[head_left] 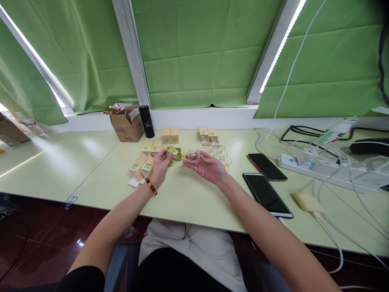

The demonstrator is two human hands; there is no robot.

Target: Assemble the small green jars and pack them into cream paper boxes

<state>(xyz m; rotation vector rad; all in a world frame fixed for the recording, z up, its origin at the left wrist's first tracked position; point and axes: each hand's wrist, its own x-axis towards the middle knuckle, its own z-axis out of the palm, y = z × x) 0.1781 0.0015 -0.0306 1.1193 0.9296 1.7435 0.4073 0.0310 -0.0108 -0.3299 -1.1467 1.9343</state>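
Note:
My left hand (160,165) is closed on a small green case (172,151) with a white part showing on its side. In my right hand (209,165) is a small clear plastic box (193,156), pinched by its edge between thumb and fingers. Just past my left fingertips lie more green pieces (178,154) on the table. Behind my right hand stand several clear containers (223,154) with yellowish bits inside. Around my left hand are several small beige cartons (137,164) with green labels, some with their flaps open.
Two beige cartons (170,135) stand farther back, with open cartons (209,136) to their right. A cardboard box (127,124) and a black cylinder (146,121) sit by the wall. At right lie two phones (268,194), a power strip (322,172), a beige charger (306,202) and tangled cables.

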